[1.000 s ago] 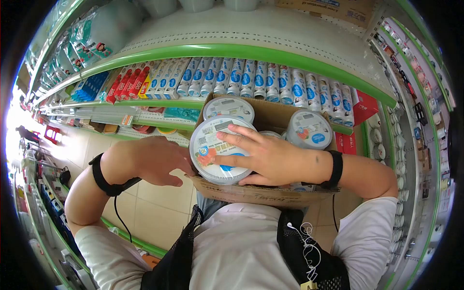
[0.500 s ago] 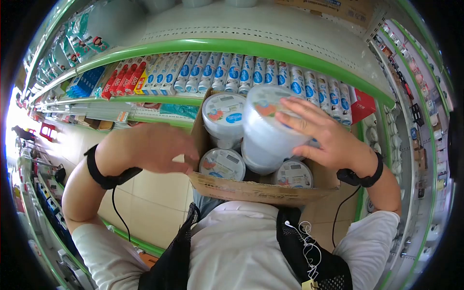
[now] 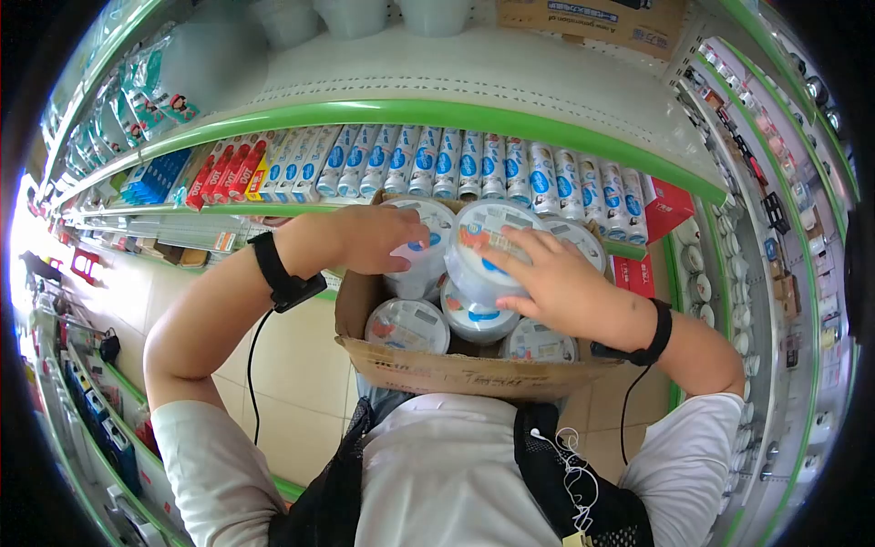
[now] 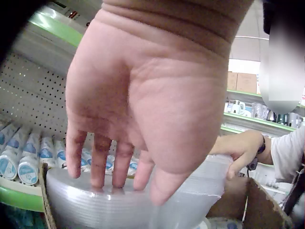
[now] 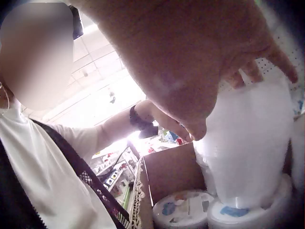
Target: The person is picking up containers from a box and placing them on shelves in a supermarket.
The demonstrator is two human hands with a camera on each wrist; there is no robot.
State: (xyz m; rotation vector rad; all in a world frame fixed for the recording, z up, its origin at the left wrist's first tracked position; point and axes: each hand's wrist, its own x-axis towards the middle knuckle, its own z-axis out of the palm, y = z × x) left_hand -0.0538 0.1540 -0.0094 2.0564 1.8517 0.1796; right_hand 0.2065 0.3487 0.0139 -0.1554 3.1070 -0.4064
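Observation:
My right hand [image 3: 567, 284] spreads thumb and fingers round the top of a labelled stack of clear plastic bowls [image 5: 250, 143], holding it tilted over the cardboard box [image 3: 456, 369]. Beneath it, another bowl stack [image 3: 481, 325] stands in the middle of the box. At the back left, my left hand [image 3: 365, 237] touches the top of a third stack [image 3: 421, 269]. The left wrist view shows those fingers [image 4: 97, 167] stretched down onto it, thumb beside its edge. More bowl stacks [image 3: 407, 326] fill the front corners and the back right, their round labels facing up.
Behind the box, a green-edged shelf [image 3: 401, 114] carries a row of blue-and-white tube packs [image 3: 424, 162], with red boxes [image 3: 251, 169] to the left. Other shelving [image 3: 743, 246] lines the right side. Tiled floor [image 3: 301, 374] shows left of the box.
My right hand lifted a bowl stack from the box's left side, swung it right, then brought it slightly back and over the middle. The left hand moved from the box's left edge onto the back-left stack.

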